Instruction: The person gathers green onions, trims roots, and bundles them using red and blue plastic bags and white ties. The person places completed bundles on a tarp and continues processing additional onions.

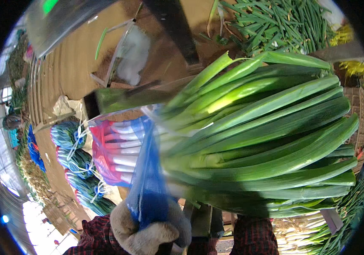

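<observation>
Across the middle lies a large bunch of green onions point(248, 137), its thick green leaves fanned to the right. The white stalks point(126, 153) point left inside a red and blue mesh bag point(100, 140). My left hand point(151, 226), in a beige and grey glove, grips the gathered blue mesh at the near side of the bunch. The blue mesh stretches from the glove up to the bag's mouth. My right sleeve point(253, 236), dark red and black check, reaches under the leaves, and the right hand is hidden there.
Several netted onion bundles point(73, 159) with white ties lie at the left. Loose green onions point(280, 25) are heaped at the upper right; more with pale stalks point(293, 232) lie lower right. A metal frame point(118, 102) stands behind the bag. Yellow strands point(357, 71) hang at right.
</observation>
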The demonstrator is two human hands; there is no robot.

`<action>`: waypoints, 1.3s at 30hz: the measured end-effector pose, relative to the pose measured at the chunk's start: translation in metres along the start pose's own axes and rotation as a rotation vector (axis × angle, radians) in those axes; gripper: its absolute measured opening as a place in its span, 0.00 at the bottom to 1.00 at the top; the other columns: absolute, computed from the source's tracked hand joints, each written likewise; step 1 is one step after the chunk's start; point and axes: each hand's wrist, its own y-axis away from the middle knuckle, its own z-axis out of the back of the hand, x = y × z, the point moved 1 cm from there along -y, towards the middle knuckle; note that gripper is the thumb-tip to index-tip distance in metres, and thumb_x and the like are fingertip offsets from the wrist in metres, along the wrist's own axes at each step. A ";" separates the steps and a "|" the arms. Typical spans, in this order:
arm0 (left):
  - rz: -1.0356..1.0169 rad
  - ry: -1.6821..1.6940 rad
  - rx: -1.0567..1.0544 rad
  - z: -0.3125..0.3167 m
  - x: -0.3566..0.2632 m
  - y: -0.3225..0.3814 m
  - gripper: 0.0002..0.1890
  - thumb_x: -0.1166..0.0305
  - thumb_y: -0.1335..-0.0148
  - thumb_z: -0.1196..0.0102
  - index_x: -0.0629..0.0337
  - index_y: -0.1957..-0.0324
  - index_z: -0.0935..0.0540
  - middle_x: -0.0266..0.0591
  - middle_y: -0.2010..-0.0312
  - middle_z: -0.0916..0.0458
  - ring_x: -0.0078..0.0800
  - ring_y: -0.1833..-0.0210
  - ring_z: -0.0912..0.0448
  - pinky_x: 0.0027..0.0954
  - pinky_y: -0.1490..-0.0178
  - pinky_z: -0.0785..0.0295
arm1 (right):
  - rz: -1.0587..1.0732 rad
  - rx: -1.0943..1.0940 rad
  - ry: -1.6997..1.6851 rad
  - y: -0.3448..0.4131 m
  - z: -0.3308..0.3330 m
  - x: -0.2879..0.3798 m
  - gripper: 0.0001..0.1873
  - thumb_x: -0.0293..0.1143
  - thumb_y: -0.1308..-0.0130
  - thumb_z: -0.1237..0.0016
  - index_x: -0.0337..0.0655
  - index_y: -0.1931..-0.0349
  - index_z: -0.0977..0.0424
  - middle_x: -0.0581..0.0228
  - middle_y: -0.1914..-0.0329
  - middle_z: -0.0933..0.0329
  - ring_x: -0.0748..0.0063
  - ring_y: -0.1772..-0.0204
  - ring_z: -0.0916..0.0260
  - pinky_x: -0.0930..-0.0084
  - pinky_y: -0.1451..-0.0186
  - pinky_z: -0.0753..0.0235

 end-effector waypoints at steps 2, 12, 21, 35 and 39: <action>0.042 0.094 0.022 0.006 -0.019 0.009 0.31 0.69 0.40 0.29 0.77 0.39 0.27 0.58 0.71 0.16 0.41 0.85 0.21 0.40 0.86 0.27 | 0.028 0.003 0.020 0.013 0.012 0.016 0.17 0.26 0.25 0.54 0.34 0.40 0.22 0.56 0.41 0.18 0.65 0.38 0.21 0.69 0.37 0.23; 0.293 0.162 -0.043 0.021 -0.130 0.037 0.31 0.55 0.45 0.24 0.75 0.53 0.20 0.47 0.79 0.18 0.32 0.86 0.23 0.30 0.82 0.29 | 0.235 0.066 0.126 0.129 0.082 0.164 0.17 0.28 0.24 0.55 0.35 0.40 0.22 0.56 0.39 0.19 0.65 0.37 0.22 0.69 0.35 0.24; 0.299 0.136 -0.118 0.058 -0.210 0.094 0.18 0.60 0.34 0.35 0.69 0.58 0.21 0.41 0.77 0.21 0.27 0.80 0.25 0.28 0.78 0.33 | 0.571 0.319 0.216 0.258 0.072 0.323 0.18 0.30 0.24 0.57 0.36 0.39 0.22 0.57 0.38 0.19 0.65 0.36 0.23 0.68 0.33 0.25; 0.279 0.335 -0.521 0.223 -0.093 0.115 0.14 0.60 0.26 0.45 0.62 0.54 0.20 0.30 0.70 0.22 0.18 0.73 0.27 0.22 0.73 0.35 | 0.954 1.200 0.353 0.401 -0.177 0.341 0.18 0.32 0.22 0.59 0.37 0.39 0.22 0.57 0.37 0.20 0.65 0.35 0.24 0.67 0.31 0.26; 0.361 0.227 -0.457 0.285 -0.042 0.131 0.16 0.61 0.26 0.43 0.65 0.49 0.18 0.31 0.65 0.19 0.15 0.67 0.24 0.19 0.68 0.31 | 0.921 1.418 0.396 0.409 -0.233 0.296 0.19 0.33 0.22 0.60 0.38 0.39 0.22 0.58 0.36 0.20 0.65 0.35 0.24 0.67 0.30 0.27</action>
